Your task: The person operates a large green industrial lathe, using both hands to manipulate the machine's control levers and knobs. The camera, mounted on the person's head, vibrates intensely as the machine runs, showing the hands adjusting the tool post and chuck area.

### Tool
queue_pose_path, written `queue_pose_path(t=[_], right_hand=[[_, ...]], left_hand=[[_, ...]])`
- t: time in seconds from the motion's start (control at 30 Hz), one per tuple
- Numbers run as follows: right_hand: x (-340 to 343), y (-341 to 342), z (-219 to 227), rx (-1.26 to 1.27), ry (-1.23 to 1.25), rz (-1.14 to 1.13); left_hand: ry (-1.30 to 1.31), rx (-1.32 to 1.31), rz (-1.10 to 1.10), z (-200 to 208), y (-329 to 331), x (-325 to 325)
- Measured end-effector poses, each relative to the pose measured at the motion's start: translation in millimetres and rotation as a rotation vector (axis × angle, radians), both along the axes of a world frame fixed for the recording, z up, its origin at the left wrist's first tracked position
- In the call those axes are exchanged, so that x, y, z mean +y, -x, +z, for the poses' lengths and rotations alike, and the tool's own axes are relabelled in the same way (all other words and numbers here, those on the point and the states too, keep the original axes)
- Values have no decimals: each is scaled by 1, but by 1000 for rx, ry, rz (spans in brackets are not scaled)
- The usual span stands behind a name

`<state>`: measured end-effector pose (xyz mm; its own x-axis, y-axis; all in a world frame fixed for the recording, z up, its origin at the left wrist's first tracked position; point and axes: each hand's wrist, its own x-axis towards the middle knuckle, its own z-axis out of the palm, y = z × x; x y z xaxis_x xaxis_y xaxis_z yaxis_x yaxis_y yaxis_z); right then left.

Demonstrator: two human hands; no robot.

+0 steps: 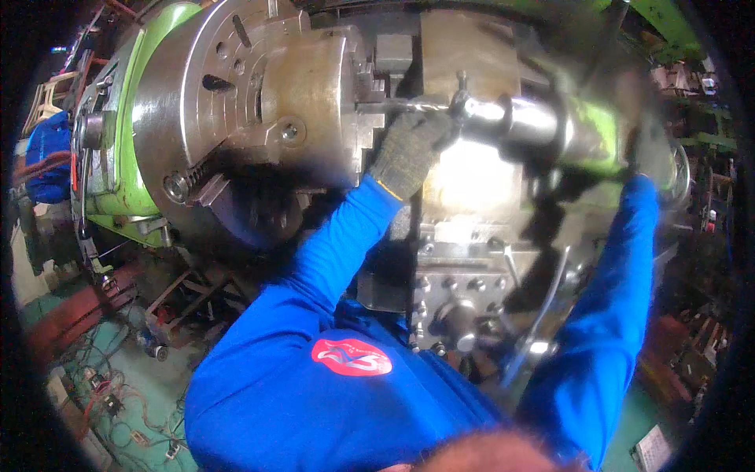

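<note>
The job looks midway: a slim metal bar (409, 104) already sits in the jaws of the big lathe chuck (259, 102), and its free end meets the shiny tailstock barrel (519, 118); by my judgement the seating is done while the final tightening and backing off are left. The left hand (409, 153), in a grey knit glove, is cupped just under the bar beside the chuck jaws, its grip curled against the bar, though whether it fully clenches I cannot tell. The right hand (649, 138) is blurred at the far end of the green tailstock (605, 134), near a handwheel (678, 177); its grip cannot be told. The bar lies between the 2 hands, touching the left, well apart from the right.
</note>
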<state>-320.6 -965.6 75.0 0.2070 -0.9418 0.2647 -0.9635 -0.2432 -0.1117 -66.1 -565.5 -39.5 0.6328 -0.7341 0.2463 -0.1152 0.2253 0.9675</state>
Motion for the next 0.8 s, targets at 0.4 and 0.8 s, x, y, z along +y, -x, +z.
queue_pose_path(t=[0.4,0.8], right_hand=[[36,-5,20,23,66,-27],[105,-11,64,-212,208,-3]], left_hand=[[-307,401,-84,93,36,87],[-767,-1372,752,267,-87,144]])
